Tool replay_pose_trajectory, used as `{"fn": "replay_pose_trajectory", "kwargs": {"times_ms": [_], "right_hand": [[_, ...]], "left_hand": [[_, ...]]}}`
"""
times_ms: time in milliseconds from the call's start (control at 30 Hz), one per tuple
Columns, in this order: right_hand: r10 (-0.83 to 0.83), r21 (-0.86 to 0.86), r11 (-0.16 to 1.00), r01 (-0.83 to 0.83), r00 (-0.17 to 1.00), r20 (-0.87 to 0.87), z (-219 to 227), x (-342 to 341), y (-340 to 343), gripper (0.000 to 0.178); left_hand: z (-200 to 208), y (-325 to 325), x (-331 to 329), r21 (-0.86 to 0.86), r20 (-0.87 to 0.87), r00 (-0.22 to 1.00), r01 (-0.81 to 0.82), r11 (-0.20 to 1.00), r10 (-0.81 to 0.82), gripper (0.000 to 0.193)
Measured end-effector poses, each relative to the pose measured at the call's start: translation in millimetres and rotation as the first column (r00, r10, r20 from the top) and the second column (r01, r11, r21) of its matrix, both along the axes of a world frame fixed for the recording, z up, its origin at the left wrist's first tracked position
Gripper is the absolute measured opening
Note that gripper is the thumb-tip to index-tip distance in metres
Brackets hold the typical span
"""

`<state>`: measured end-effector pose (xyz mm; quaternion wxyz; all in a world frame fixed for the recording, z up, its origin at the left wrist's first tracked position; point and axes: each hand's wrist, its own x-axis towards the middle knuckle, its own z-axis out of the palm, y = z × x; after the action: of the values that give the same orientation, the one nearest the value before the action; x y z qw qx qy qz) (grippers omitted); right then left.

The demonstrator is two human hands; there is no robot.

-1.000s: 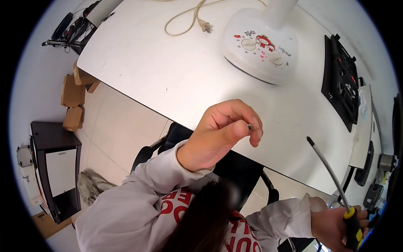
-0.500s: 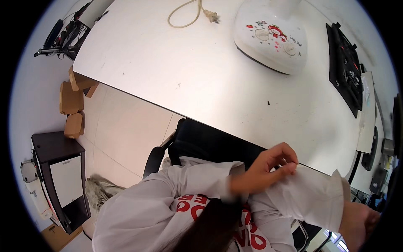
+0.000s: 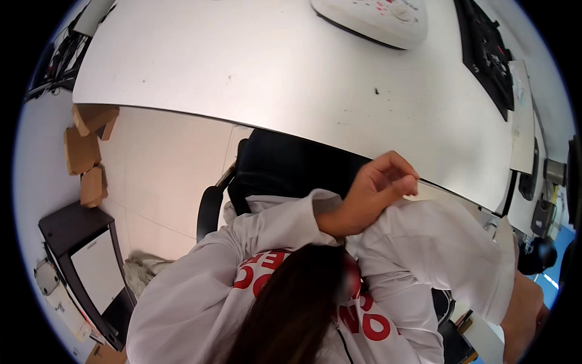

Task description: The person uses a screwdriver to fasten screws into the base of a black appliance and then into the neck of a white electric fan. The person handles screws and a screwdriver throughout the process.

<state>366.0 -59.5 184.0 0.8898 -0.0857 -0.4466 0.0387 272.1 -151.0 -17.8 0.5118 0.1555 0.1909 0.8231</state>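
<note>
My left hand [image 3: 379, 195] is bent at the wrist in front of my body, just short of the white table's [image 3: 291, 91] near edge. Its fingers curl inward and the thumb tip meets the index finger in a pinch. Anything between the tips is too small to make out. Close below it lies the wide white sleeve [image 3: 445, 242] of my right arm. Out at the right rim, my right hand [image 3: 524, 309] emerges past the sleeve's cuff; its fingers are dark and cut off by the picture's edge.
A white appliance base [image 3: 376, 21] with knobs stands at the table's far side. An open black case [image 3: 485, 54] lies at the right. A black chair [image 3: 291, 161] is tucked against the table. Cardboard boxes [image 3: 85, 148] and a dark cabinet [image 3: 76, 227] stand on the left.
The view has tilted downward, so the table and appliance sit higher and the cord's plug has left the picture. My left hand stays in its pinch, a little farther from the right sleeve.
</note>
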Motion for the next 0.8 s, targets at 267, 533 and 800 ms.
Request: {"fn": "replay_pose_trajectory", "kwargs": {"times_ms": [267,533,800], "right_hand": [[-0.064,-0.011,0.998,0.064,0.998,-0.018,-10,21,-7,0.045],[0.070,-0.166,0.981,-0.102,0.980,-0.187,-37,27,-3,0.044],[0.769,-0.029,0.599,-0.800,0.585,-0.256,-65,30,3,0.041]], "left_hand": [[4,1,-6,0.047,0.085,0.996,0.022,0.999,-0.026,0.007],[21,-14,-47,0.239,-0.021,0.998,-0.047,0.970,0.054,0.013],[22,-19,-61,0.176,-0.067,0.997,-0.023,0.984,0.036,0.016]]}}
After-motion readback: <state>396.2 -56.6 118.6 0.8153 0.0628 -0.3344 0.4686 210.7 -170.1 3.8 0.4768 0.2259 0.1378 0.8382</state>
